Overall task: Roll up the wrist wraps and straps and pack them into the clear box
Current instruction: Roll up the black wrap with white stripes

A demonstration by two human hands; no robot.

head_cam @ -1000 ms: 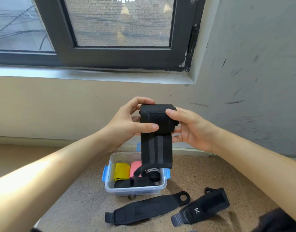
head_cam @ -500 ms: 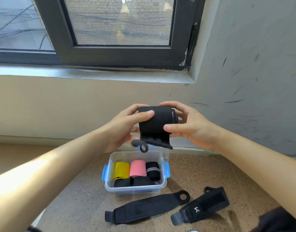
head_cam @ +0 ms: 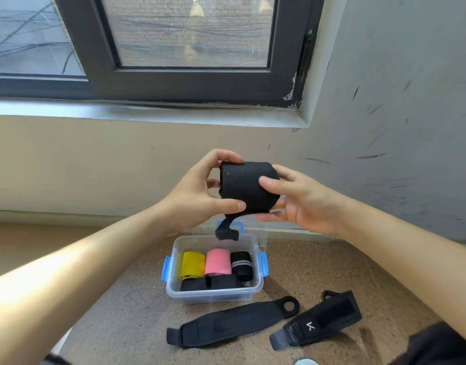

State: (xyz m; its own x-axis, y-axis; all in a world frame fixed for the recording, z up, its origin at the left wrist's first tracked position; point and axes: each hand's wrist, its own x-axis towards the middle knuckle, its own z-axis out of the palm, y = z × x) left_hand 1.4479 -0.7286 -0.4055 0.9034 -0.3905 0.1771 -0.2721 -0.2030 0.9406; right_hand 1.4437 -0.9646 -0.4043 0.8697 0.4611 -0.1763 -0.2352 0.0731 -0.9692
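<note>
Two hands hold one rolled black wrist wrap (head_cam: 246,185) in the air. The left hand (head_cam: 197,196) curls round its 9 o'clock end, thumb underneath. The right hand (head_cam: 305,204) grips the 3 o'clock end, thumb pressed on the front. One loop tail (head_cam: 225,231) hangs from the roll at 6 o'clock.

Directly below stands one clear box (head_cam: 213,296) with three upright rolls: one yellow roll (head_cam: 192,264), one pink roll (head_cam: 218,262) and one black striped roll (head_cam: 242,263). Black pieces (head_cam: 208,283) lie along its near wall; their number is hard to tell.

Two flat straps lie on the floor (head_cam: 121,312) at the box's 5 o'clock: a long strap (head_cam: 234,321) and a shorter strap (head_cam: 324,318) beside it. The right hand's far fingers are hidden behind the roll. A pale object (head_cam: 305,362) is cut off at the bottom edge.
</note>
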